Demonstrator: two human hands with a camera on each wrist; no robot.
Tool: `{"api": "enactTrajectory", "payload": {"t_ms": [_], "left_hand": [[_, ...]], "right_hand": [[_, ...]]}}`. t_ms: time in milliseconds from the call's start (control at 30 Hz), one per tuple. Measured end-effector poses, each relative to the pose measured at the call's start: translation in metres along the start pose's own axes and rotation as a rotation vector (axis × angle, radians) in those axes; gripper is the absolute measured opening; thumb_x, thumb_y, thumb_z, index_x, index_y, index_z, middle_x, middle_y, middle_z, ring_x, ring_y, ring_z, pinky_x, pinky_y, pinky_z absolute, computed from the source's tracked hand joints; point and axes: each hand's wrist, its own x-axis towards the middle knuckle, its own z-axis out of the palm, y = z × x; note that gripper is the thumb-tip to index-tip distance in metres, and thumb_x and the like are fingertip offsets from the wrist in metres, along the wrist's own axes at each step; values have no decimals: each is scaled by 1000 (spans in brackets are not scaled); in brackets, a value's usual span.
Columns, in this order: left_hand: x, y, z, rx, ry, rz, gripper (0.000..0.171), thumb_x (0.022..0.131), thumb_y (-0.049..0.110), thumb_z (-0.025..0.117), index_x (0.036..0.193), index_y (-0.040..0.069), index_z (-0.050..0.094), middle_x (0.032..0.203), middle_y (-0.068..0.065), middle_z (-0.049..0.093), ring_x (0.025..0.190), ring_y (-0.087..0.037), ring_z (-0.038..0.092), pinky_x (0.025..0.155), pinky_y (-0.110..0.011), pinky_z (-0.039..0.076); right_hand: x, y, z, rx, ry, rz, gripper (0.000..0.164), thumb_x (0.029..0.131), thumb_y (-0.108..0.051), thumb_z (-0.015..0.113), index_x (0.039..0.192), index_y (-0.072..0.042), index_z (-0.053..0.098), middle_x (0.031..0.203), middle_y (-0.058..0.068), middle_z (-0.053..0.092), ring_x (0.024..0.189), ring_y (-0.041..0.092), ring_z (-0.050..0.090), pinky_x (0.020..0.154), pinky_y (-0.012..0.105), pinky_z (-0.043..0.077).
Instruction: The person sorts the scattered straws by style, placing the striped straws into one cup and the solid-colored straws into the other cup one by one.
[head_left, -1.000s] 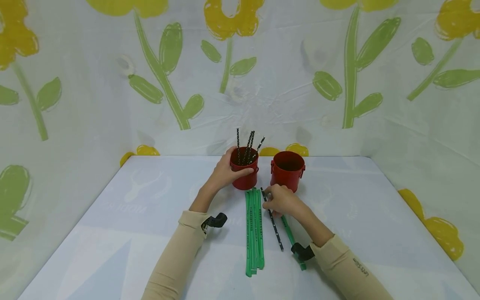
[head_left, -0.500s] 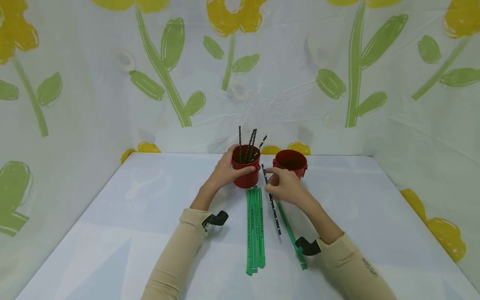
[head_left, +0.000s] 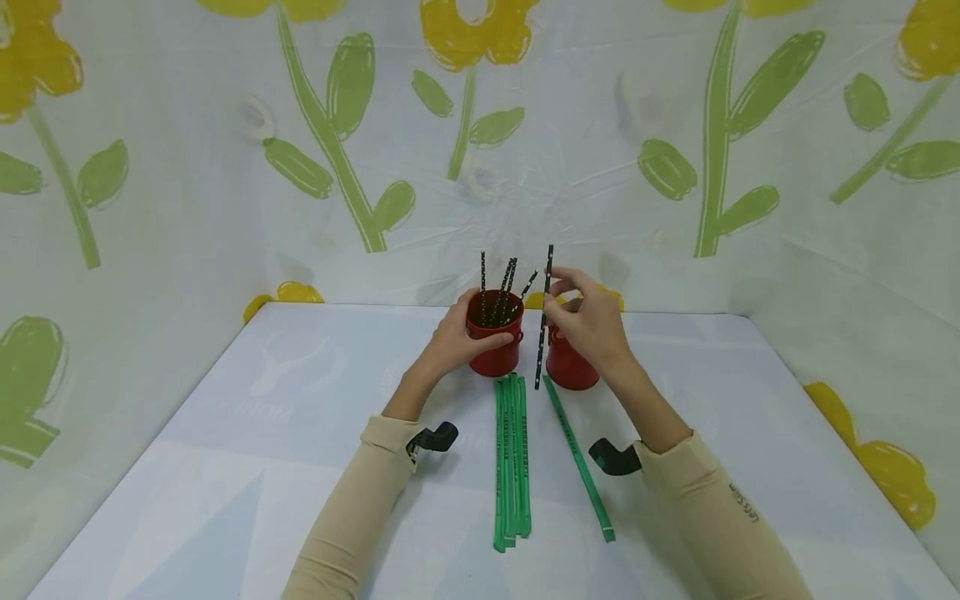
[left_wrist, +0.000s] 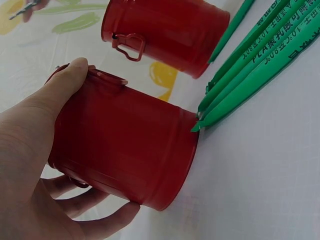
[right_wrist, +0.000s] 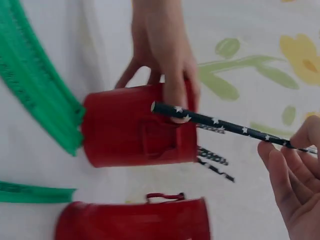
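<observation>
My left hand (head_left: 450, 340) grips a red metal bucket (left_wrist: 125, 145) around its side, thumb near the rim. Several black patterned straws (head_left: 498, 292) stand leaning inside that bucket. In my right hand (head_left: 592, 321) a black straw with white stars (right_wrist: 215, 121) is pinched between thumb and fingers. It is held nearly upright in the head view, just right of the bucket with straws. Behind the right hand stands a second red bucket (head_left: 572, 362), its mouth mostly hidden by that hand in the head view.
Several green paper-wrapped straws (head_left: 512, 462) lie side by side on the white table (head_left: 300, 500) in front of the buckets. A single green wrapped straw (head_left: 581, 462) lies slanted to their right. A flower-printed sheet (head_left: 562, 167) rises behind the table.
My right hand has lifted the starred straw off the table, moved it away from me and swung it upright beside the bucket. The left hand keeps its grip on the bucket.
</observation>
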Motion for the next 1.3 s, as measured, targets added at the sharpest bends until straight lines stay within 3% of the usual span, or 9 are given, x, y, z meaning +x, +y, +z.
{"api": "enactTrajectory", "payload": {"t_ms": [267, 533, 1000, 1300], "left_hand": [[1, 0, 0, -2, -6, -9, 95, 68, 58, 68, 142, 29, 17, 135, 3, 41, 121, -15, 43, 93, -40, 47], [2, -1, -1, 5, -7, -10, 95, 66, 62, 67, 141, 32, 17, 135, 5, 40, 121, -13, 43, 93, -38, 47], [4, -5, 1, -5, -5, 12, 97, 66, 62, 67, 142, 26, 19, 134, 6, 42, 120, -13, 44, 92, -38, 48], [3, -5, 1, -10, -3, 15, 95, 66, 62, 67, 141, 30, 19, 134, 5, 41, 120, -13, 43, 92, -39, 48]], "right_hand": [[41, -18, -3, -18, 94, -52, 32, 86, -20, 57, 117, -11, 56, 89, 3, 65, 64, 15, 67, 50, 22, 53], [63, -29, 3, 25, 160, -35, 34, 87, -22, 56, 120, -14, 53, 92, 3, 65, 64, 11, 66, 50, 21, 52], [65, -22, 17, 50, 116, 30, 34, 87, -21, 57, 121, -14, 52, 93, 4, 64, 63, 12, 66, 50, 23, 53], [58, -15, 22, 7, 73, 60, 30, 89, -25, 54, 117, -13, 57, 95, 4, 64, 65, 13, 66, 51, 22, 53]]}}
